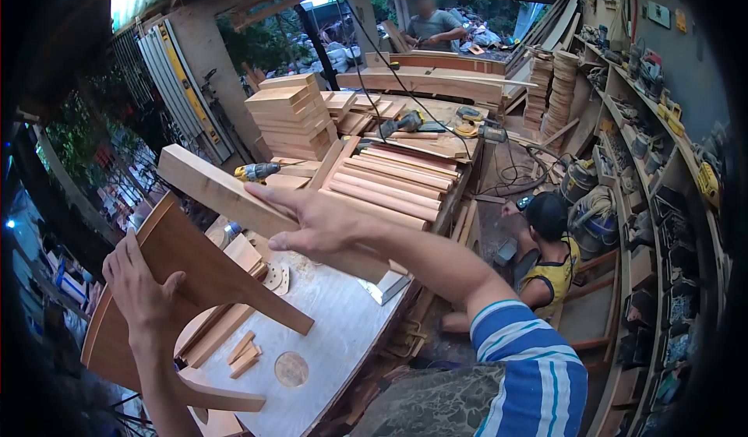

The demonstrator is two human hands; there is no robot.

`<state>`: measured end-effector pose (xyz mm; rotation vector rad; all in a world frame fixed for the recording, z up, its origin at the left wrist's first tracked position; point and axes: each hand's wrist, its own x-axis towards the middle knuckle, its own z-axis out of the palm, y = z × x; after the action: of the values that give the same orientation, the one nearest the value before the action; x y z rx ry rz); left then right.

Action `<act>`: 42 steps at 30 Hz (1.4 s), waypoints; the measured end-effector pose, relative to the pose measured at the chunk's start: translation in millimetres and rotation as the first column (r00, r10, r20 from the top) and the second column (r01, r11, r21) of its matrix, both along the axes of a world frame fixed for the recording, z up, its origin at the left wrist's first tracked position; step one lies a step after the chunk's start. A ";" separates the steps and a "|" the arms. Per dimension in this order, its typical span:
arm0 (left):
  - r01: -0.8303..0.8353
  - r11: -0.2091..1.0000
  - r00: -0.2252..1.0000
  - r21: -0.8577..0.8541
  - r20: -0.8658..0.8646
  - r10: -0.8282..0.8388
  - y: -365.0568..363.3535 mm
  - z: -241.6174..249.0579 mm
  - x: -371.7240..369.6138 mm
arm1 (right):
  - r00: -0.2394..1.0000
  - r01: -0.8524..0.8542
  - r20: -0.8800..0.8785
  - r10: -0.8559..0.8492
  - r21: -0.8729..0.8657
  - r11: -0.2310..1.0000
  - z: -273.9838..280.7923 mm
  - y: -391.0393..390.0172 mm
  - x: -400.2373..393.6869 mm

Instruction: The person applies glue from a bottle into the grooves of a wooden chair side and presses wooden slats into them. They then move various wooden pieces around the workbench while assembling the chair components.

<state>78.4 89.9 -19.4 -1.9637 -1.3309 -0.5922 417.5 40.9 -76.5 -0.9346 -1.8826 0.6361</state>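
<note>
A curved brown wooden piece [199, 254] with two tapering legs stands tilted at the left of the workbench. My left hand [142, 287] grips it from the near side, its thumb on the wood and its fingers toward the upper edge. My right hand [321, 220] reaches across and holds a thick, pale wooden plank [214, 192]; the thumb is on the near face and the index finger lies along the top. The plank slants above the bench, partly hidden by my forearm. Small wood offcuts [244, 353] lie beneath the curved piece.
The white bench top [331, 343] has a round patch. Beyond lie a row of wooden strips [393, 180], stacked blocks [288, 114] and a yellow drill [255, 172]. A person in a cap [548, 219] crouches at right near shelves [662, 172]; another person [435, 28] stands behind.
</note>
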 end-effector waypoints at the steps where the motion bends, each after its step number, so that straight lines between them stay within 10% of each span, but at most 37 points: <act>1: -0.002 0.999 1.000 0.038 0.031 0.001 -3.8 -3.1 -3.2 | 1.000 -0.005 0.003 0.005 -0.004 1.000 5.6 3.3 1.0; 11: 0.047 0.997 0.980 0.057 0.188 -0.057 -3.8 -8.0 -9.5 | 0.915 -0.026 0.392 -0.092 0.285 0.958 104.0 14.8 -13.5; 23: 0.121 0.982 0.976 0.145 0.162 -0.144 27.0 -17.2 -32.1 | 0.668 0.044 0.719 -0.192 0.220 0.975 170.1 11.7 -36.5; 42: 0.075 0.987 0.992 0.139 0.089 -0.088 11.5 -11.8 -25.3 | 0.674 -0.001 0.717 -0.179 0.243 0.970 160.3 30.9 -60.0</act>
<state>53.1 101.4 -31.2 -1.9065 -1.2366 -0.8036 357.5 71.8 83.9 -1.2368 -2.5275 -0.0735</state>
